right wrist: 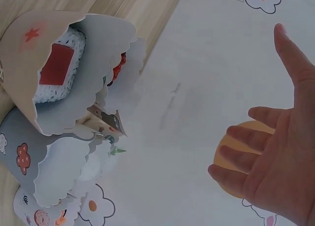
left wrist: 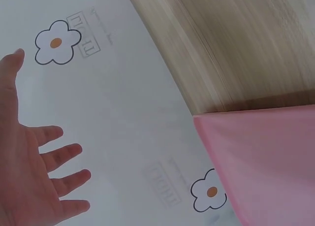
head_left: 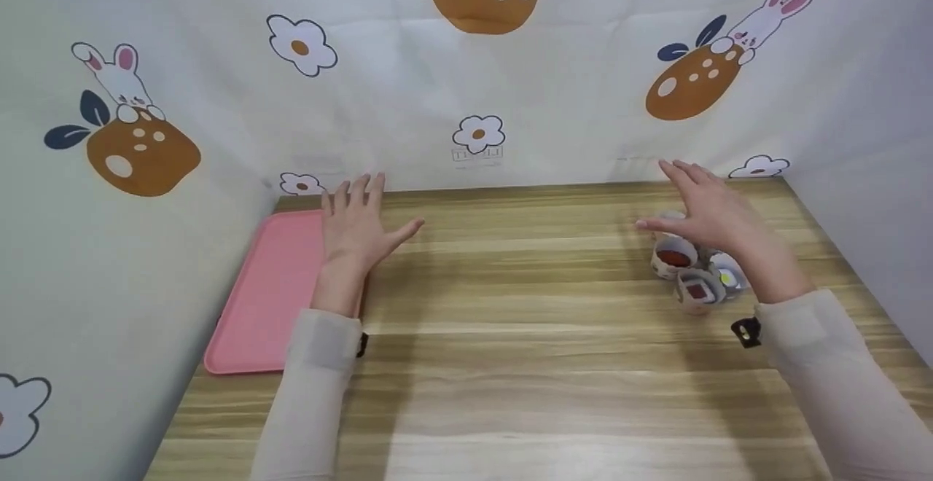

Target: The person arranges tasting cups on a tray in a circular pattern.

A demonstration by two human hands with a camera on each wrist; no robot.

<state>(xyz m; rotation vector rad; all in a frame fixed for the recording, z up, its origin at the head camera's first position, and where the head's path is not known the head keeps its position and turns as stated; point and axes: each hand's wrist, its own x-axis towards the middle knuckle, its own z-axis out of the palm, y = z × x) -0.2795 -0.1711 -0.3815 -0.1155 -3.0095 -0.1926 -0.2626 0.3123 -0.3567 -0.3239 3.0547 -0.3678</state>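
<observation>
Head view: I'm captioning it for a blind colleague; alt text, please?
A person's empty left hand hovers near a pink tray, the empty right hand near clustered small containers, over a wood-grain table. Rabbit-printed sheeting hangs behind.

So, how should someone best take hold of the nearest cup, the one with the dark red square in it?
Probably by the outer wall of the cup, below its wavy rim, coming from the person's side: it looks upright, its open top shows a filling, and other cups crowd its far side.
</observation>
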